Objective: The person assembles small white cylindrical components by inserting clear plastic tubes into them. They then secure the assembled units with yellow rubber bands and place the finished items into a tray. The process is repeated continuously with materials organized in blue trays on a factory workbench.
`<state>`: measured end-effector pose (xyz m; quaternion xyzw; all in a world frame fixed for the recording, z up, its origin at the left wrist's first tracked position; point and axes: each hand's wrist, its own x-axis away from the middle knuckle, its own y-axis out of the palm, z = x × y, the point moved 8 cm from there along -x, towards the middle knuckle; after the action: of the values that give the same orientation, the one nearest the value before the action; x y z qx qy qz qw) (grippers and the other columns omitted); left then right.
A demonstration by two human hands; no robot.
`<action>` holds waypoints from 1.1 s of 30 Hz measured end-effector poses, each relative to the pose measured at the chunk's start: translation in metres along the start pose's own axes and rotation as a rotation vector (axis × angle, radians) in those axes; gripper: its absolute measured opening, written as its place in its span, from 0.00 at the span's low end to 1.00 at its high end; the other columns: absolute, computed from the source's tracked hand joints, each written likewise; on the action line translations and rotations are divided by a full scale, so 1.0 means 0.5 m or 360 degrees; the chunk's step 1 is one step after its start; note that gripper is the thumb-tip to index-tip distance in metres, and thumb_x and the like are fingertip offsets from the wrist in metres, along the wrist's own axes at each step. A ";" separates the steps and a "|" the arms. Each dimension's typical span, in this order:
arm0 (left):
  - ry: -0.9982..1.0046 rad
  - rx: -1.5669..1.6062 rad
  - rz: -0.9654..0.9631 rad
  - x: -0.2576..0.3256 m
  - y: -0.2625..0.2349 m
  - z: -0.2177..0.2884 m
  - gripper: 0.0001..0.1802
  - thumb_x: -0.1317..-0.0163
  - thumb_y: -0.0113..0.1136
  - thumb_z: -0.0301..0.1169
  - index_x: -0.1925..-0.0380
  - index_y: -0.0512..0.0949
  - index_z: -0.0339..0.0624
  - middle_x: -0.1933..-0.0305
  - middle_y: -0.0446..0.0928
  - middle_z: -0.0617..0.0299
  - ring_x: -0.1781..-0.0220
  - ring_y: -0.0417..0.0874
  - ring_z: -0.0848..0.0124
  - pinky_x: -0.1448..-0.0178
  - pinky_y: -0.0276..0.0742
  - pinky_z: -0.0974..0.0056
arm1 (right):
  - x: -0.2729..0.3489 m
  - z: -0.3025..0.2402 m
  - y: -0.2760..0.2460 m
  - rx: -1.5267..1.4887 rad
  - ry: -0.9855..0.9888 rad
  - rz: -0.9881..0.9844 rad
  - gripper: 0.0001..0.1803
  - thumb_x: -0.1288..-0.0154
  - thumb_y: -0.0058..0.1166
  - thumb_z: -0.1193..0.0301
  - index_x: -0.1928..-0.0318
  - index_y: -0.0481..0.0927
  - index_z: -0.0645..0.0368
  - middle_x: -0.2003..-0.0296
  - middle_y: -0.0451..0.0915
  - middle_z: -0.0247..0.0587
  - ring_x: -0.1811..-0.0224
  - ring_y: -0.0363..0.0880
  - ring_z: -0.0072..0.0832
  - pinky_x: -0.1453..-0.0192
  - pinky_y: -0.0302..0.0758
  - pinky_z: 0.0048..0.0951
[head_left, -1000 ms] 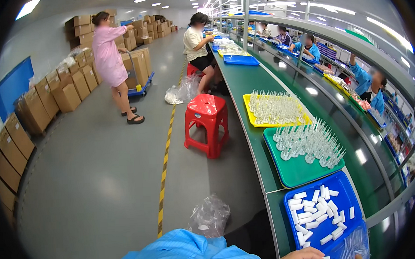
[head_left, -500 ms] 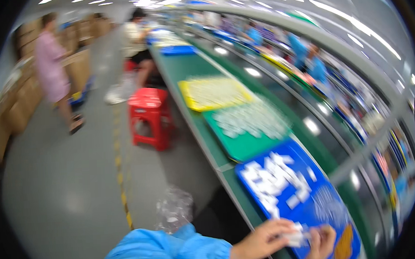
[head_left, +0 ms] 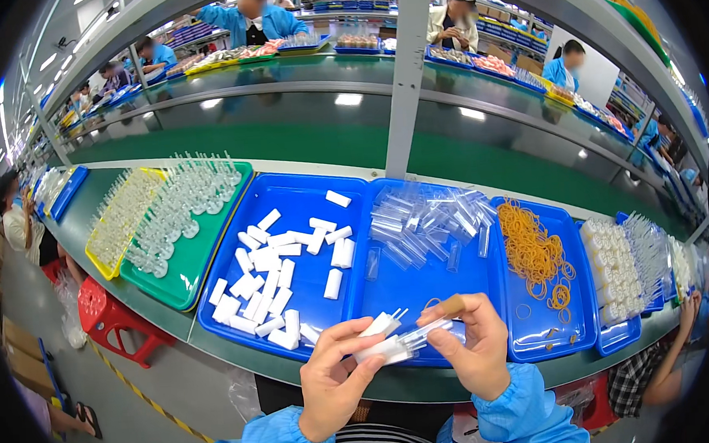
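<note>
In front of the trays, my left hand (head_left: 338,376) is closed around white cylinders (head_left: 387,350) with thin clear sticks jutting from their right ends. My right hand (head_left: 475,345) pinches the clear sticks (head_left: 415,337) from the other side, so both hands hold the same small bundle. A tan cover (head_left: 453,304) wraps one of the right fingertips. Beside that finger, a thin rubber band (head_left: 432,303) shows. Behind my hands lie a blue tray (head_left: 346,290) of loose white cylinders (head_left: 267,262) and a blue tray (head_left: 390,296) of clear tubes (head_left: 418,218).
On the right, a blue tray (head_left: 528,329) bears orange rubber bands (head_left: 532,248), beside white bundles (head_left: 609,268). Left are a green tray (head_left: 187,270) of clear stemmed pieces and a yellow tray (head_left: 104,263). A grey post (head_left: 404,98) rises behind. Red stools (head_left: 111,318) and several people surround the line.
My view has swung right, from looking along the line to facing the trays and the belt behind them. Both hands remain together on the white pieces; the blur has gone.
</note>
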<state>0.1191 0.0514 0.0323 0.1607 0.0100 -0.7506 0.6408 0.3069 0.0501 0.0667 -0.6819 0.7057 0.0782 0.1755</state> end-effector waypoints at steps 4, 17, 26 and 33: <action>-0.0047 -0.0012 0.0055 -0.007 0.007 -0.014 0.14 0.37 0.65 0.18 0.51 0.81 0.32 0.38 0.70 0.49 0.38 0.78 0.61 0.40 0.84 0.61 | 0.003 0.029 0.001 -0.0197 0.0115 0.0075 0.16 0.36 0.65 0.75 0.53 0.72 0.63 0.56 0.84 0.48 0.51 0.83 0.32 0.43 0.76 0.33; 0.0039 -0.0348 0.0099 -0.029 0.008 -0.008 0.10 0.40 0.66 0.18 0.58 0.84 0.36 0.44 0.76 0.50 0.44 0.82 0.62 0.43 0.81 0.63 | 0.016 0.009 0.013 0.0246 -0.0355 0.0172 0.18 0.44 0.72 0.73 0.58 0.75 0.57 0.60 0.88 0.39 0.55 0.84 0.31 0.47 0.69 0.35; 0.0283 -0.0793 0.0018 -0.021 0.025 0.018 0.17 0.42 0.69 0.20 0.51 0.85 0.38 0.38 0.77 0.44 0.38 0.81 0.55 0.39 0.79 0.59 | -0.018 0.039 -0.004 0.0108 0.0116 0.0016 0.15 0.41 0.70 0.72 0.56 0.79 0.58 0.59 0.86 0.38 0.54 0.79 0.28 0.50 0.72 0.29; 0.0069 -0.0146 -0.0022 -0.014 0.016 0.008 0.24 0.36 0.64 0.20 0.39 0.74 0.32 0.32 0.66 0.45 0.35 0.78 0.53 0.39 0.81 0.58 | -0.022 0.061 -0.006 -0.0367 0.0377 -0.0028 0.16 0.38 0.68 0.74 0.54 0.76 0.64 0.56 0.83 0.44 0.50 0.83 0.26 0.45 0.76 0.29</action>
<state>0.1267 0.0558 0.0395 0.1474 0.0594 -0.7500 0.6420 0.3145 0.0711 0.0429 -0.7081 0.7019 0.0761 0.0124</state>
